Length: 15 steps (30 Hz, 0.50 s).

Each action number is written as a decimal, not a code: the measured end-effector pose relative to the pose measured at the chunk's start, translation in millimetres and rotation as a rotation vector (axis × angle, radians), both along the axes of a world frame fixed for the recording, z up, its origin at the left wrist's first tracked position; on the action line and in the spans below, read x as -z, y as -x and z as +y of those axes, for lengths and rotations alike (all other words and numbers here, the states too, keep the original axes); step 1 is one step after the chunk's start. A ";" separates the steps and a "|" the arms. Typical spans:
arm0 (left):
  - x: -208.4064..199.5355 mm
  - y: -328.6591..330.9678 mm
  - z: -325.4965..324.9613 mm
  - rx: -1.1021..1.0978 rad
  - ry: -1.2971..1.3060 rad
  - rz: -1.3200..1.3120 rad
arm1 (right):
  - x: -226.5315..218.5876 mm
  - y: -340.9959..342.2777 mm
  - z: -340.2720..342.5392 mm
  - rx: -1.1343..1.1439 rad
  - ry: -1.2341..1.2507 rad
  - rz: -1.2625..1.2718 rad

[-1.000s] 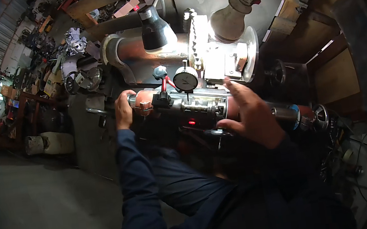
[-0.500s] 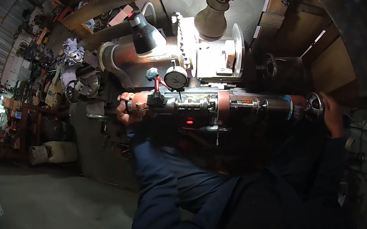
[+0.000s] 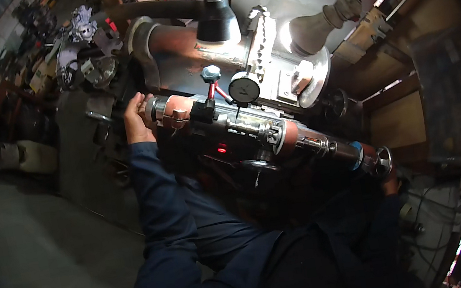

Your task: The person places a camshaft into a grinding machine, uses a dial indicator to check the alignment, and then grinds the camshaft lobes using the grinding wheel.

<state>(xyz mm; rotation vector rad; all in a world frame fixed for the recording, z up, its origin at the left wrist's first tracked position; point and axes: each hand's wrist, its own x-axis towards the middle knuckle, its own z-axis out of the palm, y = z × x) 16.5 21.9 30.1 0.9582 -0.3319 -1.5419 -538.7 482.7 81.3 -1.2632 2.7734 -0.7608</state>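
Observation:
My left hand (image 3: 139,119) is closed around the round metal end of the machine's orange-red headstock (image 3: 179,105). At the far right end, my right hand (image 3: 390,184) is at the lower rim of a small handwheel (image 3: 385,161), its fingers mostly hidden. Between the two ends sits a shiny stepped metal shaft (image 3: 250,127), lit by a lamp. A dial gauge (image 3: 244,88) on a red jointed arm with a pale knob (image 3: 210,74) stands over it, its stem pointing down at the shaft. Right of the shaft is an orange-red collar (image 3: 287,136).
Behind stand a black lamp (image 3: 216,18), a grey lamp (image 3: 323,27) and a large cylindrical housing (image 3: 183,47). Another handwheel (image 3: 260,165) projects at the front. Cluttered metal parts (image 3: 83,26) lie at the back left, with cables (image 3: 430,203) at the right.
The view has turned, so the machine now slants down to the right. My left hand still holds the headstock's end; my right hand sits lower on the handwheel.

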 end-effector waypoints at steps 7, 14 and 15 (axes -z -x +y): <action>0.1 -20.5 1.6 0.017 -0.065 -0.040 | -52.0 5.7 11.6 -0.031 -0.706 -0.071; -2.5 -5.2 0.7 0.139 0.047 -0.058 | -70.8 18.4 -35.0 -0.070 -0.368 -0.062; -4.2 0.1 1.9 0.166 0.066 -0.088 | -52.5 35.9 -30.9 -0.067 -0.371 -0.057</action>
